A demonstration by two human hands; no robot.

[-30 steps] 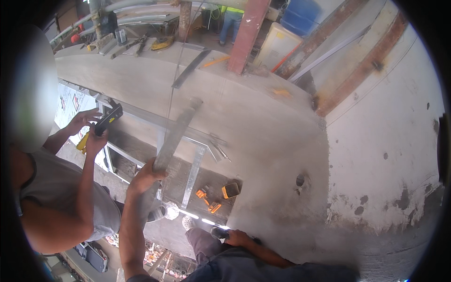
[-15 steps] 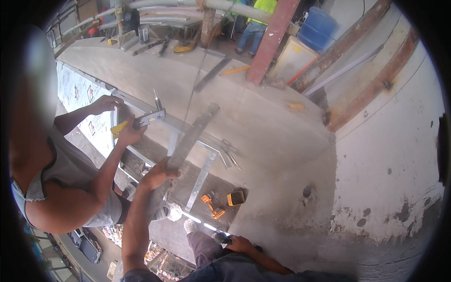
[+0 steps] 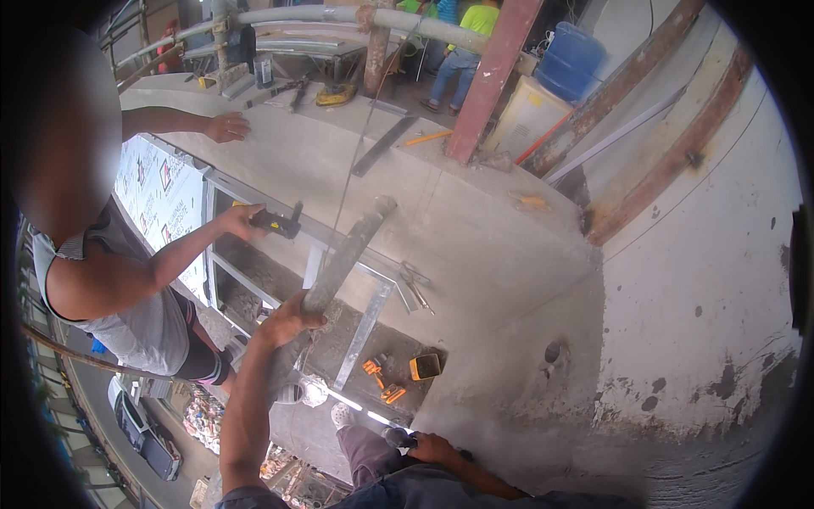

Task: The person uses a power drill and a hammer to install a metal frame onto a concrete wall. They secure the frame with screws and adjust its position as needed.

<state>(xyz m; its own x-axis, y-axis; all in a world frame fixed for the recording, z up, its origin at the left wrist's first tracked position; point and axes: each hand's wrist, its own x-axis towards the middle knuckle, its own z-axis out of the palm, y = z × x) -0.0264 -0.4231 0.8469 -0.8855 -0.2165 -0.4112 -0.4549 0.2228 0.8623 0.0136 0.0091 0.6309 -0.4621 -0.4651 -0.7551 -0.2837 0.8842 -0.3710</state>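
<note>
My left hand (image 3: 287, 321) is wrapped round a rough grey pipe (image 3: 352, 246), which slants up and away over the metal frame. At the lower edge, close to my body, my right hand (image 3: 434, 447) is closed on a dark object (image 3: 398, 437) with a rounded end; its kind I cannot make out. Below the pipe lies a thin metal frame (image 3: 365, 331). At the left, a co-worker's near hand (image 3: 242, 222) holds a black and yellow tool (image 3: 275, 222) above the frame. The co-worker's other hand (image 3: 227, 127) is stretched over the concrete ledge.
An orange and black power drill (image 3: 373, 366) and a yellow-black box (image 3: 426, 363) lie inside the frame. Snips (image 3: 414, 273) rest on the concrete ledge (image 3: 483, 229). A red steel post (image 3: 487, 85) and a rough wall (image 3: 695, 322) stand to the right. At lower left, a vehicle (image 3: 144, 433) shows far below.
The co-worker has leaned back, and one of their hands has left the frame and reached out over the ledge. Their tool has turned. My hands have stayed nearly where they were.
</note>
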